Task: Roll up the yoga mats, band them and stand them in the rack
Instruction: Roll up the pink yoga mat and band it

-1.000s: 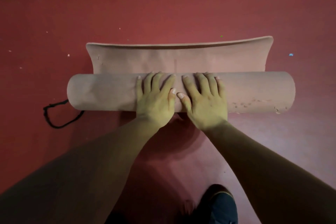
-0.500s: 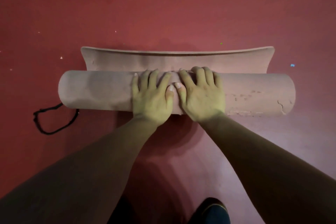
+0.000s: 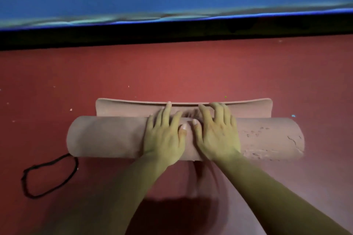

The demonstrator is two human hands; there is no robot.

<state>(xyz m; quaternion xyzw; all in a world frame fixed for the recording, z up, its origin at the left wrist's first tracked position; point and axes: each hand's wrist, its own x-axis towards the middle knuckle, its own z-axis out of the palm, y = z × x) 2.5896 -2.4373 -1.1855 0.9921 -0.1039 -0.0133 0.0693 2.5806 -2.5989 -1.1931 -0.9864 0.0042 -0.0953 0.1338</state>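
Left grip (image 3: 164, 135) and right grip (image 3: 215, 135) lie flat, side by side, on the middle of the yoga mat (image 3: 107, 135) roll. Fingers are straight and released, grasping nothing, only pressing. They are likely centred so the roll tracks evenly. Fingertips reach past the roll onto the loose flap (image 3: 124, 108) just beyond, probably to draw it in. The roll sits under both palms on the red floor (image 3: 172, 74). The black band (image 3: 49, 175) lies well left of the left grip, by the roll's end, handy for banding. Count: one mat, one band, two grips, no rack seen.

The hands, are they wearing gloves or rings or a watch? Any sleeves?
No gloves. The left hand and right hand are bare, with no rings or watch that I can see. Both forearms are bare too, so no sleeves show. The fingernails look short.
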